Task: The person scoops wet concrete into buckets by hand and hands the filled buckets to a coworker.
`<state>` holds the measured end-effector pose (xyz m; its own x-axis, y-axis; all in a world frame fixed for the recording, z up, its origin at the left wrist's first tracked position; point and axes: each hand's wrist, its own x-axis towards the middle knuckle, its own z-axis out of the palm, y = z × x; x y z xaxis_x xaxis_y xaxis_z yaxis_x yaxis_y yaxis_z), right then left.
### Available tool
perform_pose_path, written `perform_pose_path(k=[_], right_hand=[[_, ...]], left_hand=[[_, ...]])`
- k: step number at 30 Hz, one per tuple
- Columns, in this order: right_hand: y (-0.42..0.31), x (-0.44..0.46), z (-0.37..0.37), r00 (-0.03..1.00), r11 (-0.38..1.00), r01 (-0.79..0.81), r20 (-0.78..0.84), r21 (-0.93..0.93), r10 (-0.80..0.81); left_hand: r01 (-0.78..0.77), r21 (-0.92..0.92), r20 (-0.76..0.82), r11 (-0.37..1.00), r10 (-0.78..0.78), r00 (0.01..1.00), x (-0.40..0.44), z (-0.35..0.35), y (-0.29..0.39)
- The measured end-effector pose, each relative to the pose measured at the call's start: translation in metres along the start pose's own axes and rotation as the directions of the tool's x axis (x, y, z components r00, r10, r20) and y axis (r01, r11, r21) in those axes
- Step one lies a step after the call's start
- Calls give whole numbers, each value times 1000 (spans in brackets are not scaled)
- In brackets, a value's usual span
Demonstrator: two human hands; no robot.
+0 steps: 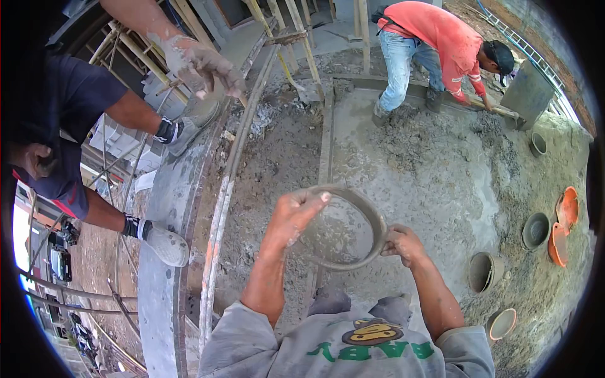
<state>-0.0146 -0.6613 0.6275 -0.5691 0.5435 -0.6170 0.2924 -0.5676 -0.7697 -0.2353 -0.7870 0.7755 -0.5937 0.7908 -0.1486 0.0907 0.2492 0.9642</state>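
In front of my body is a round, cement-smeared bucket (379, 228), its opening facing up toward me. My left hand (291, 219) is at its left rim, thumb stretched across the edge and the other fingers mostly hidden. On the opposite side, my right hand (404, 246) pinches the rim with bent fingers. The inside looks grey; whether that is a coating or wet mix I cannot tell. Below the bucket lies wet grey concrete (435, 183).
At upper left, a co-worker's cement-covered hand (203, 66) reaches out above a ledge (165, 208). Another person in a red shirt (432, 31) bends over a shovel (498, 109). Several buckets, including one grey bucket (484, 272), stand at right. A long pole (220, 214) runs along my left.
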Motion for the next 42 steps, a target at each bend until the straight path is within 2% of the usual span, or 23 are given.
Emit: perform_pose_path(k=[4,9,13,15,16,18,21,23,24,25,26,27,29,30,32,33,34,36,37,38,40,41,42], right_hand=[[-103,-28,91,961,969,211,156,131,-230],[-189,-25,183,886,918,389,241,80,-396],[-214,-12,238,817,852,514,244,100,-522],[-212,-30,245,684,651,727,145,-216,-715],[-198,-38,242,619,574,777,148,-257,-772],[-161,-42,212,613,503,774,254,-384,-749],[-69,-10,123,611,448,787,436,-424,-661],[56,60,37,820,715,548,112,-435,-561],[104,64,-22,899,591,300,14,-749,-438],[163,57,-82,952,427,115,-24,-897,-306],[212,30,-132,858,846,-214,-508,-489,-76],[266,8,-182,753,857,-323,-657,-401,-24],[343,-54,-277,656,804,-554,-708,-216,261],[375,-83,-316,546,802,-594,-763,-62,345],[463,-111,-398,359,738,-664,-816,117,452],[552,-109,-447,513,615,-732,-832,-294,213],[640,-104,-500,469,794,-586,-866,-160,173],[579,-119,-560,256,815,-160,-774,558,580],[577,-115,-596,154,894,-383,-938,234,311],[576,-103,-628,62,906,-363,-965,217,255],[581,-74,-690,40,955,-273,-990,117,133],[592,-54,-717,61,985,-168,-996,47,58],[596,-34,-736,60,981,-181,-997,-65,-55]], left_hand=[[-242,20,-184,970,242,953,0,-88,85],[-308,97,-261,947,323,910,33,-187,152],[-434,-124,-378,892,361,852,79,-268,149],[-507,21,-531,862,439,725,105,-312,144],[-546,257,-430,797,601,674,89,-305,148],[-367,607,-654,705,705,273,60,-269,124],[-485,449,-827,750,555,92,50,-170,62],[-479,287,-703,829,523,482,55,-87,-9],[-271,192,-545,943,332,770,70,-59,-63],[-108,197,-384,974,178,906,77,-17,-123],[-104,203,-164,974,139,977,83,18,-198],[-28,416,-62,909,59,996,56,81,-231],[-58,462,265,885,-75,961,-6,195,-287],[45,393,421,918,-224,879,-39,251,-298],[65,569,567,820,-449,691,-87,355,-324],[98,571,604,815,-498,622,-103,406,-355],[37,589,658,808,-505,558,-116,457,-388],[-71,598,760,798,-536,368,-130,569,-448],[-204,547,824,812,-477,307,-130,633,-462],[-202,535,838,820,-485,252,-125,698,-462],[-160,489,836,858,-408,367,-121,803,-515],[-36,548,792,836,-505,342,-119,849,-503],[-94,495,829,864,-437,350,-127,879,-525]])
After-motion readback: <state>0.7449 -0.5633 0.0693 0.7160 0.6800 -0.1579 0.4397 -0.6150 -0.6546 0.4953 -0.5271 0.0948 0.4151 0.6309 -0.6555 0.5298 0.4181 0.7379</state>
